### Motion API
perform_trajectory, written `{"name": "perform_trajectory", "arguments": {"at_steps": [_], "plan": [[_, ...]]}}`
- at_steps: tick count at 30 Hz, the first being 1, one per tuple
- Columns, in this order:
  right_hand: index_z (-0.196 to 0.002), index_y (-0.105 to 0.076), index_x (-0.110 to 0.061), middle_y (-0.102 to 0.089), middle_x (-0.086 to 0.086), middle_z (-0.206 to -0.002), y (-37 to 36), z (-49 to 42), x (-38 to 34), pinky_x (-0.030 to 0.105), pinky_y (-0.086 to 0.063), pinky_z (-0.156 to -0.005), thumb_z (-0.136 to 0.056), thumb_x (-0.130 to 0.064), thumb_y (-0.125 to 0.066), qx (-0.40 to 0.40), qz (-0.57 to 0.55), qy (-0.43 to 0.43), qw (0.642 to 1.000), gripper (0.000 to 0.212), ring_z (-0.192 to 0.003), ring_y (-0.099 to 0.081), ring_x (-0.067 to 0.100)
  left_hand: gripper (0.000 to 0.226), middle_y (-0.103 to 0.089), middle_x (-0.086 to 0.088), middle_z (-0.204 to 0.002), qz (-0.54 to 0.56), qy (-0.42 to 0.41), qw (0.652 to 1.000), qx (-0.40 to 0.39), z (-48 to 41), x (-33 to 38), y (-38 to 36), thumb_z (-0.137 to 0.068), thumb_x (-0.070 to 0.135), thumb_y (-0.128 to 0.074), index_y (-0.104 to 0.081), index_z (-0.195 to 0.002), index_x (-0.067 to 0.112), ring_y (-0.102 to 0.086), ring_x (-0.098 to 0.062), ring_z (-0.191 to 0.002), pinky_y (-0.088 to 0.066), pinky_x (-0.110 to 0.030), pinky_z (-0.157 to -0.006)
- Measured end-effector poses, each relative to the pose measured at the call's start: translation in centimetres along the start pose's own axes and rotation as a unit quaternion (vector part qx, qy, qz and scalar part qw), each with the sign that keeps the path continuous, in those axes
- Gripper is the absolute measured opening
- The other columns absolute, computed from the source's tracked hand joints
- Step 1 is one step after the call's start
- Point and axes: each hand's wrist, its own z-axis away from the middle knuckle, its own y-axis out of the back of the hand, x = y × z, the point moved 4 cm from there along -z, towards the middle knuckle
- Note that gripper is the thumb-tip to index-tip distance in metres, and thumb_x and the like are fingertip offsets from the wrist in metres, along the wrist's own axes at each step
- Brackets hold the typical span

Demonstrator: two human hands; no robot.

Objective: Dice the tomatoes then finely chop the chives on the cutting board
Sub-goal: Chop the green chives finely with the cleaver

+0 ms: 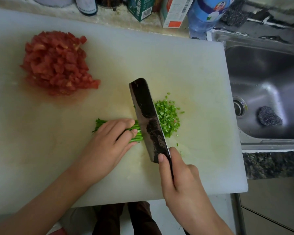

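Note:
A heap of diced tomato (58,63) lies at the far left of the white cutting board (185,68). A bundle of whole chives (100,123) lies across the board's middle, and my left hand (109,143) holds it down with curled fingers. My right hand (180,180) grips the handle of a dark cleaver (148,116), whose blade stands on the cut end of the bundle. To the right of the blade is a pile of finely chopped chives (168,116).
A steel sink (265,78) with a scouring pad (269,116) sits right of the board. Bottles and cartons (173,12) line the counter behind it. Red tomato juice stains the board near the heap.

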Motion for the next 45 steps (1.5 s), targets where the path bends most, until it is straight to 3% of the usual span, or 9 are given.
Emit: {"name": "perform_trajectory", "arguments": {"at_steps": [2,7,13,16,20,27,32,41,45], "plan": [[-0.075,-0.032,-0.037,-0.045,-0.009,-0.051,0.0,-0.2,-0.2,0.028,-0.024,-0.046,-0.084,-0.057,-0.022,0.009,0.021,0.019,1.0,0.024,-0.045,-0.035,0.018,0.019,-0.059,-0.015,-0.114,-0.004,0.002,1.0,0.002,0.0,0.0,0.0,-0.097,0.024,-0.051,-0.051,-0.106,0.007,-0.058,-0.031,-0.111,-0.046,-0.039,-0.091],[-0.082,-0.031,-0.032,-0.031,-0.003,-0.046,-0.2,-0.2,-0.4,0.031,-0.025,-0.046,-0.085,-0.054,-0.016,0.01,0.094,0.048,0.994,0.027,-0.047,-0.036,0.02,0.019,-0.061,-0.015,-0.108,0.002,0.002,1.0,0.004,0.1,0.1,0.1,-0.099,0.025,-0.052,-0.052,-0.106,0.007,-0.061,-0.032,-0.111,-0.047,-0.041,-0.091],[-0.086,-0.032,-0.039,-0.044,-0.007,-0.049,0.2,0.1,0.1,0.027,-0.02,-0.044,-0.091,-0.058,-0.018,0.05,0.073,0.035,0.995,0.024,-0.046,-0.037,0.019,0.023,-0.066,-0.017,-0.105,-0.005,0.003,1.0,0.005,-0.1,0.1,0.1,-0.098,0.022,-0.054,-0.062,-0.102,0.001,-0.063,-0.033,-0.11,-0.048,-0.042,-0.091],[-0.085,-0.033,-0.036,-0.033,-0.003,-0.043,-0.6,0.5,0.3,0.03,-0.018,-0.043,-0.086,-0.058,-0.02,0.042,0.1,0.051,0.993,0.025,-0.044,-0.036,0.021,0.022,-0.065,-0.016,-0.106,-0.001,0.003,1.0,0.002,0.0,0.0,0.2,-0.099,0.023,-0.054,-0.059,-0.104,0.003,-0.063,-0.033,-0.111,-0.049,-0.044,-0.09],[-0.086,-0.037,-0.028,-0.011,-0.01,-0.042,-1.2,0.2,0.3,0.022,-0.007,-0.035,-0.092,-0.04,-0.031,0.032,0.172,0.014,0.985,0.015,-0.032,-0.027,0.017,0.022,-0.066,-0.016,-0.106,0.0,0.006,1.0,0.003,-0.1,0.1,0.2,-0.099,0.024,-0.054,-0.061,-0.104,0.003,-0.063,-0.033,-0.109,-0.049,-0.045,-0.089],[-0.085,-0.04,-0.023,-0.02,-0.004,-0.035,-1.6,0.2,-0.6,0.025,-0.001,-0.036,-0.089,-0.034,-0.034,0.049,0.229,0.001,0.972,0.014,-0.024,-0.035,0.019,0.021,-0.065,-0.016,-0.106,-0.002,0.008,1.0,0.003,-0.1,0.3,0.4,-0.097,0.022,-0.057,-0.061,-0.101,0.002,-0.061,-0.033,-0.109,-0.047,-0.043,-0.091],[-0.085,-0.041,-0.021,-0.004,-0.002,-0.044,-1.8,0.3,-0.5,0.019,0.009,-0.038,-0.081,-0.035,-0.037,0.029,0.258,-0.05,0.964,0.016,-0.028,-0.022,0.023,0.023,-0.062,-0.017,-0.11,-0.007,0.02,1.0,-0.01,0.1,0.3,0.2,-0.088,0.008,-0.069,-0.054,-0.105,0.005,-0.061,-0.036,-0.108,-0.048,-0.044,-0.089],[-0.088,-0.054,-0.019,-0.033,0.001,-0.03,-2.5,-1.4,-2.2,0.025,-0.005,-0.04,-0.082,-0.032,-0.038,0.062,0.319,-0.015,0.946,0.022,-0.022,-0.035,0.02,0.013,-0.05,-0.012,-0.115,0.031,0.027,0.999,-0.024,-0.1,0.2,0.4,-0.095,0.014,-0.053,-0.052,-0.108,0.01,-0.052,-0.033,-0.096,-0.041,-0.041,-0.08],[-0.084,-0.059,-0.019,-0.021,0.003,-0.032,-2.1,-0.7,-1.8,0.024,-0.008,-0.036,-0.083,-0.033,-0.037,0.033,0.304,-0.032,0.952,0.025,-0.022,-0.034,0.019,0.012,-0.05,-0.012,-0.116,0.03,0.024,0.999,-0.026,-0.2,0.3,0.5,-0.096,0.013,-0.052,-0.052,-0.107,0.009,-0.052,-0.033,-0.099,-0.042,-0.042,-0.081]]}}
